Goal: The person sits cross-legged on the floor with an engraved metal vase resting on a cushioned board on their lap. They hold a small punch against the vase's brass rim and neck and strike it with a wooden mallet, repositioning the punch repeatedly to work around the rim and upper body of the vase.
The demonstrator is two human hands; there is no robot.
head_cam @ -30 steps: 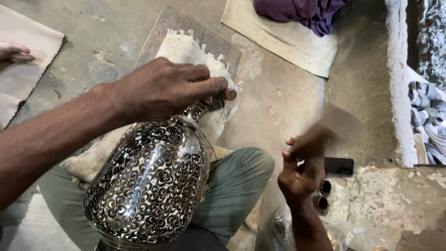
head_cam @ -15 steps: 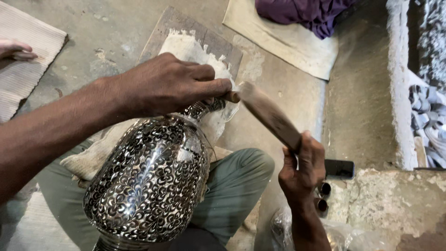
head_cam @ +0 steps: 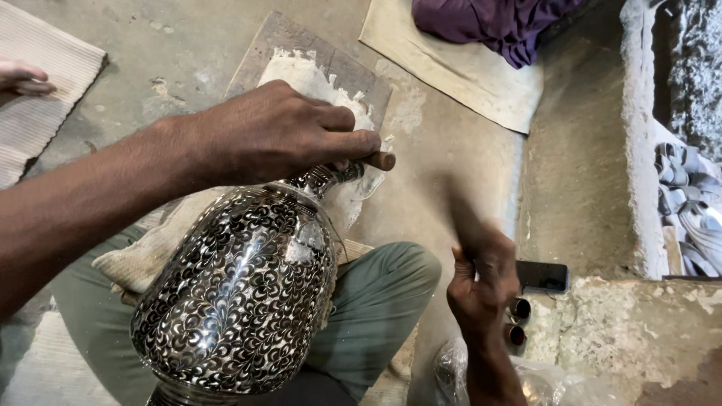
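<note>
— Item one?

— I list an engraved metal vase, silver and black scrollwork, lying tilted across my lap on green trouser legs, its neck pointing up and away from me. A bright patch on its shoulder is either glare or residue; I cannot tell which.

— Left hand?

— My left hand is folded shut over the vase's neck, with a short wooden-ended tool poking out beyond the fingertips. The hand hides how tool and neck meet.

— Right hand?

— My right hand is lower right, fist wrapped closed around a handle; the upper part is only a motion blur, so I cannot name the implement. It sits well apart from the vase neck.

— Surroundings?

— A white cloth lies on a wooden board on the concrete floor, under and behind the left hand. A beige mat with purple fabric lies beyond. A dark phone rests on a stone ledge just beside the right hand, with two small dark round caps below it. Another person's fingers rest on a ribbed mat at far left.
</note>
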